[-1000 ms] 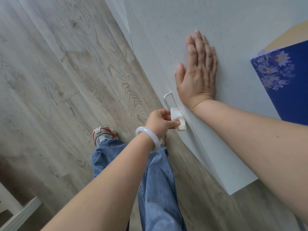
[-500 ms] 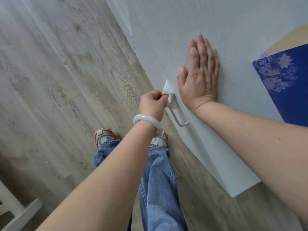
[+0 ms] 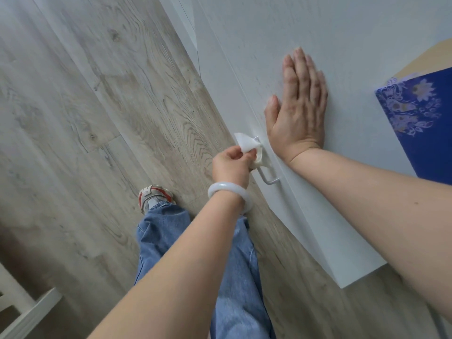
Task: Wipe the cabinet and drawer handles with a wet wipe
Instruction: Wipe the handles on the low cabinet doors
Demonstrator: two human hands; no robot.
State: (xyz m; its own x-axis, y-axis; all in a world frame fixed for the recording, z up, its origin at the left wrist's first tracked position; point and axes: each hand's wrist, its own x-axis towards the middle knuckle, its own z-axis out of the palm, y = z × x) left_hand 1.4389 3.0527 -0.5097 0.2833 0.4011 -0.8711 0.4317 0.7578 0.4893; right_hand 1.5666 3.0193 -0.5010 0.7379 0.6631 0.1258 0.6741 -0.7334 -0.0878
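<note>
The wet wipe is wrapped round the upper half of the handle, a white bar fixed to the cabinet door; the left hand pinches the wipe, thumb and fingers curled round it, with the bar inside the fold; below the grip the bar's lower end and bracket stand bare. The right hand lies flat just beside and above the grip, fingers straight, bracing the door. Step in hand, as judged: wiping this handle; the next move calls for sliding the closed fold down to the bare lower end, keeping pressure even and the door braced.
</note>
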